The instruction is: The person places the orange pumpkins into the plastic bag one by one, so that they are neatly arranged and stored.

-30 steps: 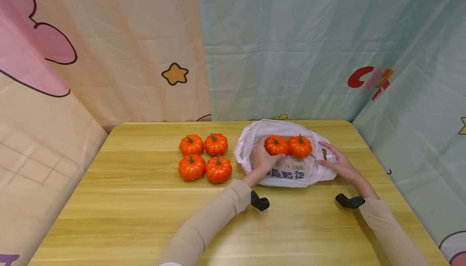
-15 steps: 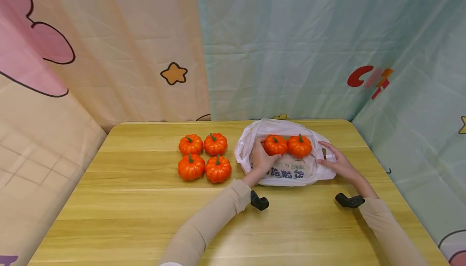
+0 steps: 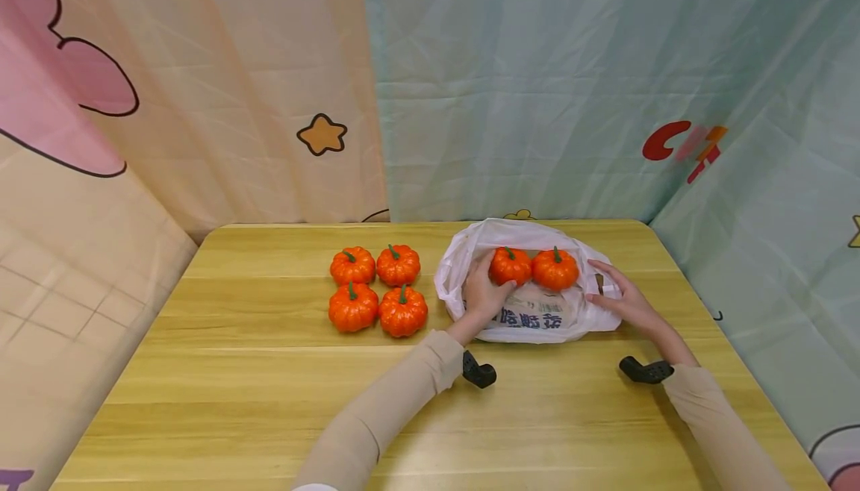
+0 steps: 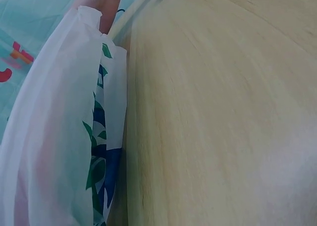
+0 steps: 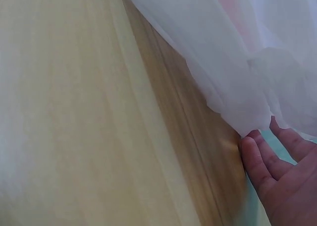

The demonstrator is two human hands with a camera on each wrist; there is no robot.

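Note:
In the head view a white plastic bag (image 3: 578,317) lies on its side at the right of the table, its mouth toward me. Two small orange pumpkins with green stems sit side by side in it. My left hand (image 3: 485,293) reaches in and holds the left pumpkin (image 3: 512,267), thumb in front and fingers at its left side. The right pumpkin (image 3: 555,270) sits right beside it. My right hand (image 3: 631,306) grips the bag's right edge; in the right wrist view its fingertips (image 5: 252,154) meet the thin plastic. The left wrist view shows the bag's outside (image 4: 54,122), with green and blue print.
Left of the bag, several more orange pumpkins (image 3: 403,312) stand in a tight two-by-two block on the wooden table (image 3: 269,386). Patterned curtains (image 3: 537,88) hang behind and at both sides. A black wrist mount (image 3: 478,370) sticks out at my left cuff.
The left pumpkin has shifted slightly to the right and tipped back under my left hand, and the right pumpkin has edged right. My right hand stays at the bag's edge.

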